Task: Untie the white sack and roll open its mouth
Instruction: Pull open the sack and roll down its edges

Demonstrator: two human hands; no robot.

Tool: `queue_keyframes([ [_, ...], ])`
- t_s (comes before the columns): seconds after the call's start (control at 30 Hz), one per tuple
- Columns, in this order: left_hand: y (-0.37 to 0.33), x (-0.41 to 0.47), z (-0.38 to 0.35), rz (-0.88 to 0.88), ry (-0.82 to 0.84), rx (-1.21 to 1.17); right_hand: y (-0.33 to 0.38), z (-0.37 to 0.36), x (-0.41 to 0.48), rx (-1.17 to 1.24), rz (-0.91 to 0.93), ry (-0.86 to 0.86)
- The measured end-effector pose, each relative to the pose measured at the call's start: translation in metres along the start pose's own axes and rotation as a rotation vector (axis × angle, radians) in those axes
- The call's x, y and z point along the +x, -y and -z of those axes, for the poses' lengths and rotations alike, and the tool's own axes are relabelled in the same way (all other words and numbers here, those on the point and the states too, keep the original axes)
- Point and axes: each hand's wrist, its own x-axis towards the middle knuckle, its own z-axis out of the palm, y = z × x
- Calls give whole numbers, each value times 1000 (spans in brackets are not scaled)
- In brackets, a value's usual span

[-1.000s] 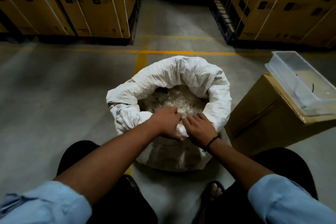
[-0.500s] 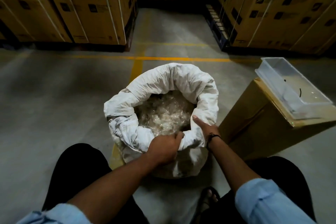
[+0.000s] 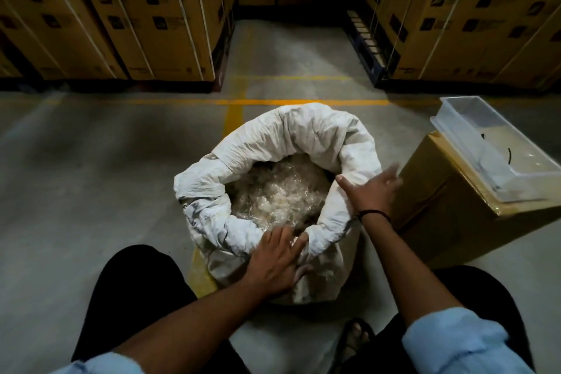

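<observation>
Stacked boxes stand along the far left of the floor, with a yellow line running across in front of them. Your left hand lies flat on the near rim of the sack, fingers spread and pressed onto the rolled cloth, not closed around it. The sack stands upright on the floor between your knees, over the yellow line, its mouth already rolled down into a thick collar and wide open, with clear crinkled plastic showing inside. Your right hand is at the sack's right rim, open, thumb on the inner edge of the roll and fingers reaching over its outer side; they are blurred, so you cannot tell how firmly they hold. Just beside the sack on the right stands a carton with a clear tray resting on top.
</observation>
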Motion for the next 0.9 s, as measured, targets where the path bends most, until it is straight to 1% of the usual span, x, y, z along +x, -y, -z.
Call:
queue_keyframes([
  [0.03, -1, 0, 1, 15, -25, -10, 0, -1, -2, -180, 150, -72],
  [0.07, -3, 1, 1, 8, -50, -11, 0, -5, -4, -336, 259, -70],
  [0.1, -4, -1, 1, -9, -68, -3, -1, -14, -4, -440, 295, -5],
  [0.17, -7, -6, 1, -78, -103, 13, -3, -32, -4, -535, 225, 153],
  [0.23, -7, -11, 2, -152, -99, 25, -13, -47, -3, -549, 116, 204],
  [0.3, -5, -14, 3, -193, -92, 53, -23, -54, 1, -464, 38, 242],
  [0.37, -2, -17, 2, -219, -101, 84, -25, -52, 10, -249, -7, 294],
  [0.43, 2, -21, 1, -235, -109, 106, -15, -39, 23, 19, -41, 265],
  [0.47, 4, -23, 1, -235, -107, 115, -10, -30, 32, 118, -59, 255],
  [0.5, 7, -23, 0, -231, -87, 119, -7, -21, 38, 154, -96, 271],
  [0.53, 9, -22, -1, -228, -51, 120, -8, -14, 45, 155, -136, 309],
  [0.57, 10, -22, -4, -221, 23, 119, -10, -8, 47, 118, -179, 350],
  [0.63, 6, -20, -3, -170, 249, 63, -11, -1, 47, 52, -190, 390],
  [0.67, 3, -18, 0, -140, 364, 33, -8, -1, 46, 36, -158, 389],
  [0.7, 2, -14, 4, -104, 435, 12, -5, -2, 46, 7, -119, 394],
  [0.77, 12, 4, 19, -1, 460, -65, 2, -5, 48, -169, -17, 364],
  [0.8, 22, 17, 28, 75, 375, -91, 4, -6, 50, -285, 66, 305],
  [0.83, 37, 31, 36, 150, 246, -71, 6, -9, 53, -375, 170, 239],
  [0.87, 56, 46, 40, 229, 119, -29, 9, -12, 55, -429, 282, 185],
  [0.9, 77, 59, 41, 310, 33, 13, 13, -16, 58, -463, 384, 148],
])
